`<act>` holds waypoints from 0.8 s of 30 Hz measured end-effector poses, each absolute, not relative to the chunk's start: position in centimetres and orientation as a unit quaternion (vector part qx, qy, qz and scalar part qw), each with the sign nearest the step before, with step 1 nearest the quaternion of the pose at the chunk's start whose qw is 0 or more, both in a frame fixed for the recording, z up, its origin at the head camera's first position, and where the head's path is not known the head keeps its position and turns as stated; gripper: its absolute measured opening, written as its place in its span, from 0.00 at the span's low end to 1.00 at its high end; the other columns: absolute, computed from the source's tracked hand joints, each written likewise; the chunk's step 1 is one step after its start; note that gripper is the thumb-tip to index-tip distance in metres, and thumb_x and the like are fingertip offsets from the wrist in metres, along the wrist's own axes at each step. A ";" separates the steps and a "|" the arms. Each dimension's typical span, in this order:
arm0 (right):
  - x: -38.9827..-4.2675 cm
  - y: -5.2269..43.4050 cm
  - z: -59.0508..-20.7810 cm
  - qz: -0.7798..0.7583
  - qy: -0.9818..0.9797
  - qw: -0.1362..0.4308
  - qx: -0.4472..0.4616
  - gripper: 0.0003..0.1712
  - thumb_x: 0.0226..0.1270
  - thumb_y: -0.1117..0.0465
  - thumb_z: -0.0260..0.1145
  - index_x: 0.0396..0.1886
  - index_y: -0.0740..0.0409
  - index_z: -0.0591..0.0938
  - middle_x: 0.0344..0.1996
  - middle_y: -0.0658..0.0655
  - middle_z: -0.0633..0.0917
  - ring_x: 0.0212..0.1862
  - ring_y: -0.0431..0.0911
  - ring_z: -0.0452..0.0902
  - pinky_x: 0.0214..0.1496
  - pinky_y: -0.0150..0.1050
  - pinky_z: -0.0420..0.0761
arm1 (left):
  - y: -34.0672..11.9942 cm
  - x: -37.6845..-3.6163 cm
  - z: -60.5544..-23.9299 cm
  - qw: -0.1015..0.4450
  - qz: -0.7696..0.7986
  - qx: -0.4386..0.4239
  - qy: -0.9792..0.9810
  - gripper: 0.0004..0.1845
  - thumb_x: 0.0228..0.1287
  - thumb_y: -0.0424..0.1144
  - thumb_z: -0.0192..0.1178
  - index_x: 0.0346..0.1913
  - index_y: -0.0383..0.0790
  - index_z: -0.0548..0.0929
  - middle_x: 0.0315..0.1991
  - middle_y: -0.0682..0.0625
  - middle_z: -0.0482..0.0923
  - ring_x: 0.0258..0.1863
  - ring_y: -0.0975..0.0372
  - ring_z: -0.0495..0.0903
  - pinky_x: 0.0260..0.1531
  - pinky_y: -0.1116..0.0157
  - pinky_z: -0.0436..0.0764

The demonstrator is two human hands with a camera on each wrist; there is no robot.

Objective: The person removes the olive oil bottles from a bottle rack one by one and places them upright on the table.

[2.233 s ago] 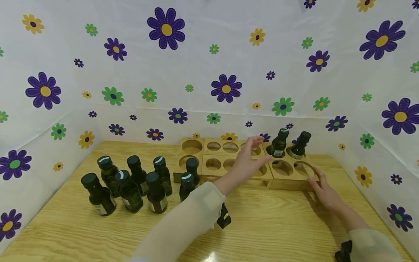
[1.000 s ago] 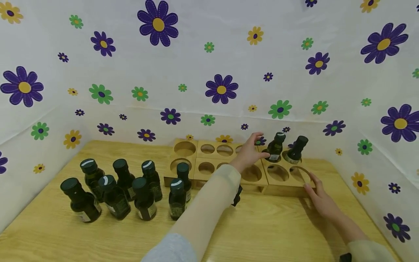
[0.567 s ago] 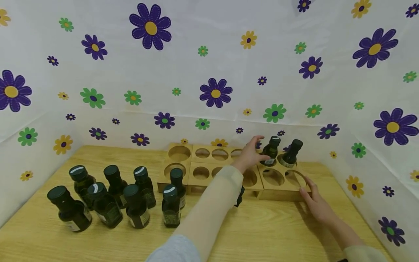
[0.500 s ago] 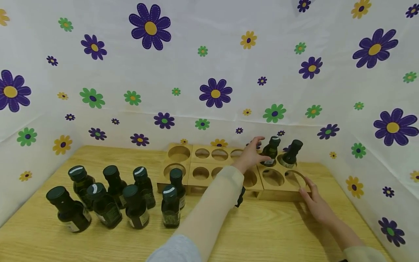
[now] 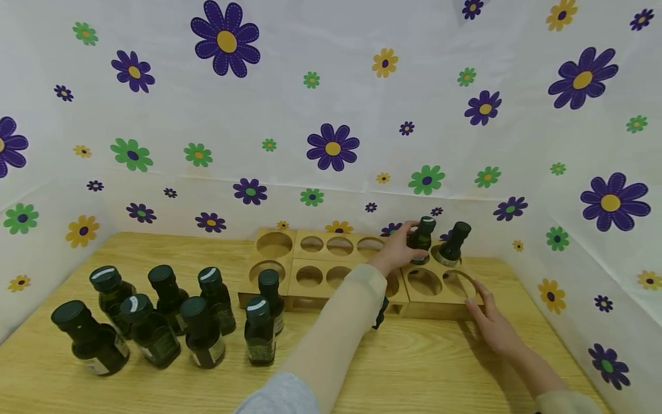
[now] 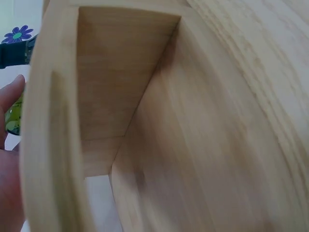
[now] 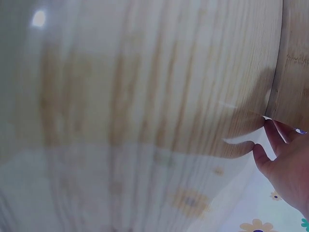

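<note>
My left hand [image 5: 395,252] reaches over the wooden bottle rack [image 5: 439,310], its thumb and fingers around a small dark green bottle [image 5: 425,231] with a black cap. That bottle stands in a back hole of the rack's right-hand section. To its right a second dark bottle [image 5: 455,241] leans in the neighbouring hole. My right hand [image 5: 493,328] holds the section's front right corner, thumb at the front and fingers along the side. In the left wrist view, the rack's wooden wall hides most of the left hand [image 6: 9,169].
Several capped dark bottles [image 5: 204,339] stand grouped on the left of the wooden table [image 5: 414,368]. The rack's other sections, with round holes [image 5: 274,244], extend left along the back. A flower-print cloth [image 5: 289,103] encloses the back and sides.
My left hand has moved right from over the rack's middle to the back bottle and closed around it. The right hand has stayed at the rack's corner. The head view has shifted slightly.
</note>
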State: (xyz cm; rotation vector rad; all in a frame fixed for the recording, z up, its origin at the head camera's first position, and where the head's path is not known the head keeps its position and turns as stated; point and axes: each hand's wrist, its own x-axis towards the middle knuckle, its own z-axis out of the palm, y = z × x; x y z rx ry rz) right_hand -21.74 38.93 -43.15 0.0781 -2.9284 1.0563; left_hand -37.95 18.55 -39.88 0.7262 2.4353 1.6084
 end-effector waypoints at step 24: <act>-21.7 38.8 -43.0 0.344 -0.939 0.002 0.026 0.37 0.82 0.48 0.37 0.76 0.66 0.37 0.68 0.84 0.46 0.61 0.80 0.56 0.56 0.75 0.59 | 18.1 -37.5 -39.2 0.008 0.507 0.250 0.825 0.34 0.67 0.38 0.63 0.72 0.46 0.62 0.66 0.45 0.69 0.63 0.55 0.70 0.61 0.62 0.70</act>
